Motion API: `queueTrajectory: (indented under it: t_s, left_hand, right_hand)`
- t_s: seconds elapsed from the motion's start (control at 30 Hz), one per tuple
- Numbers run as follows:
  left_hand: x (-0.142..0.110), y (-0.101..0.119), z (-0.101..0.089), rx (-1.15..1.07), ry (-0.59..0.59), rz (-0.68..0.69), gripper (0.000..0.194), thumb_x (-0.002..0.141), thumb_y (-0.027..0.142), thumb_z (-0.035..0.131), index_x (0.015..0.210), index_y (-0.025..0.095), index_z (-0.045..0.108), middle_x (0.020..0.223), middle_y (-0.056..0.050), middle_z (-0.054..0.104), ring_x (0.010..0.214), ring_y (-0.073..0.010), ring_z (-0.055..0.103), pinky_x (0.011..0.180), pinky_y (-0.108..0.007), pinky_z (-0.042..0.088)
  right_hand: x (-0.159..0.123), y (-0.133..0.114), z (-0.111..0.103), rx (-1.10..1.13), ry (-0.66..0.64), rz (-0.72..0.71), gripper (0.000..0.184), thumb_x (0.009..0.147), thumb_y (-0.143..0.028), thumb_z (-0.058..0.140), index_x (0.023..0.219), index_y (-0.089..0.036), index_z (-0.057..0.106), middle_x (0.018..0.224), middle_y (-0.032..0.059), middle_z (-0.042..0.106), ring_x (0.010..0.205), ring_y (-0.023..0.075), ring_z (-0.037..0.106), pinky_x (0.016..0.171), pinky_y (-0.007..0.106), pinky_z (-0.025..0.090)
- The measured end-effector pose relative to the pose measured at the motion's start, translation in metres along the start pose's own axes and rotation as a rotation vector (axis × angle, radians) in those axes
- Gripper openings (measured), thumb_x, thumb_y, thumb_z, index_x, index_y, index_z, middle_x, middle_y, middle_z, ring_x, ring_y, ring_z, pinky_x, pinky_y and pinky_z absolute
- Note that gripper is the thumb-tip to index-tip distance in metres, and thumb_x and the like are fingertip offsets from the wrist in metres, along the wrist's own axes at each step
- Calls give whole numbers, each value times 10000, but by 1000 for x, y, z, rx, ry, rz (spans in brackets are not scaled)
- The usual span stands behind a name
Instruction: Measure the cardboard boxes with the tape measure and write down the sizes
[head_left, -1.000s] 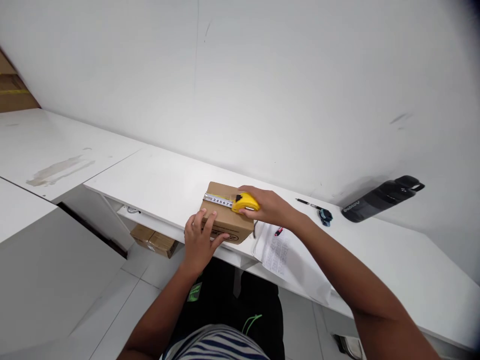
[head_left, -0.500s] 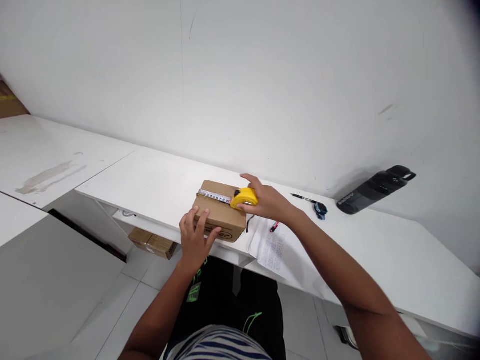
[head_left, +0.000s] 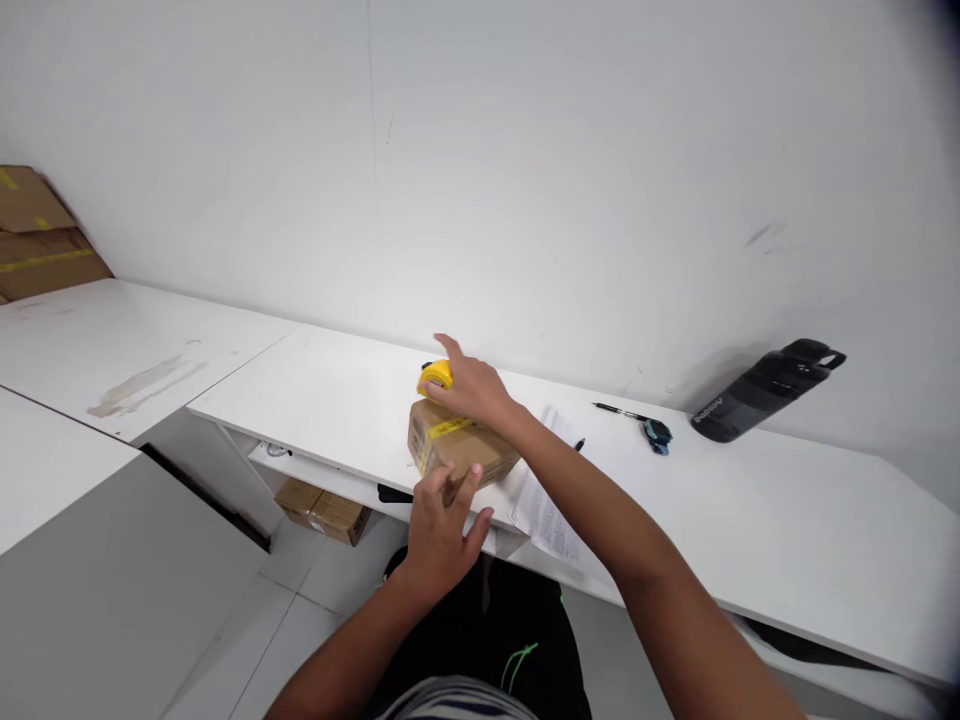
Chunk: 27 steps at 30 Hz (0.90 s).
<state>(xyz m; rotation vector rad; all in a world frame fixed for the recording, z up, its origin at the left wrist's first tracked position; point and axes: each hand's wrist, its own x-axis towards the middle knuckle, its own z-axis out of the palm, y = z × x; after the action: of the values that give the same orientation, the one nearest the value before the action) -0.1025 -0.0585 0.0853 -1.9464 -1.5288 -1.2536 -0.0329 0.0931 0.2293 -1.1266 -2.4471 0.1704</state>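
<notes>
My right hand (head_left: 476, 388) grips a yellow tape measure (head_left: 433, 379) over the far left part of a small cardboard box (head_left: 480, 447). No drawn-out blade shows. The box lies on the white counter (head_left: 337, 385), a strip of yellow tape across its upper side. At the box's near edge is my left hand (head_left: 442, 530), fingers spread and thumb apart, fingertips against or just in front of the cardboard. Right of the box, written papers (head_left: 551, 520) lie partly under my right forearm, with a dark pen tip (head_left: 580, 444) showing beside the arm.
A black bottle (head_left: 765, 390) stands against the wall at the right. Near it lie a black pen (head_left: 619, 410) and a wristwatch-like item (head_left: 657, 435). Cardboard boxes (head_left: 45, 250) are stacked far left; another taped carton (head_left: 322, 510) sits below the counter.
The box has been turned, so a taped side now shows instead of the printed one. The tape measure has come off its top leftward, its blade no longer visible. My left hand has shifted lower.
</notes>
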Motion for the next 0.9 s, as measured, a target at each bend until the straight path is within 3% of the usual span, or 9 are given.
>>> queueTrajectory:
  t_s: [0.07,0.13,0.2,0.3,0.43,0.73,0.9]
  left_hand:
    - [6,-4,3,-84,72,-22,570,865,316,615,1405,242,448,1309,-159,421,1187,-287,486,958,-442,469]
    - [20,-19,11,-162,136,-183,579,868,358,599,1406,236,422,1385,-168,375,1288,-323,415,1022,-505,418]
    - [36,-36,22,-301,95,-398,605,866,396,593,1409,219,396,1431,-168,359,1360,-326,349,1080,-518,363]
    - [51,-49,35,-530,47,-541,544,879,364,559,1378,215,400,1361,-140,443,1302,-264,441,1074,-445,392]
    - [51,-43,40,-532,96,-588,524,836,331,604,1321,211,446,1307,-129,465,1251,-262,474,1073,-438,391]
    - [50,-37,41,-530,99,-597,533,821,325,622,1311,211,445,1302,-120,450,1244,-259,469,1075,-423,389]
    - [53,-35,40,-558,97,-630,532,840,337,611,1329,216,437,1313,-115,442,1251,-249,454,1077,-393,384]
  right_hand:
    - [-6,14,-5,-32,11,74,793,845,-514,524,1497,-164,238,819,64,706,682,247,625,563,287,375]
    - [-9,23,-7,-62,-4,101,810,836,-510,537,1495,-152,232,800,63,704,663,247,621,551,288,371]
    - [-10,25,-5,-85,-17,83,802,841,-492,535,1495,-151,221,822,71,711,676,250,629,550,288,366]
    - [-9,22,-3,-100,-36,48,740,851,-450,519,1470,-143,253,857,85,717,702,254,642,546,284,352]
    - [-21,24,-11,-71,-65,85,667,830,-457,534,1384,-139,341,828,82,706,691,256,636,538,276,343]
    - [-130,52,-34,-33,-51,241,567,803,-458,540,1278,-189,386,806,48,668,573,216,590,502,267,334]
    - [-154,62,-34,8,4,293,565,780,-479,544,1240,-198,377,818,44,647,549,205,572,495,275,361]
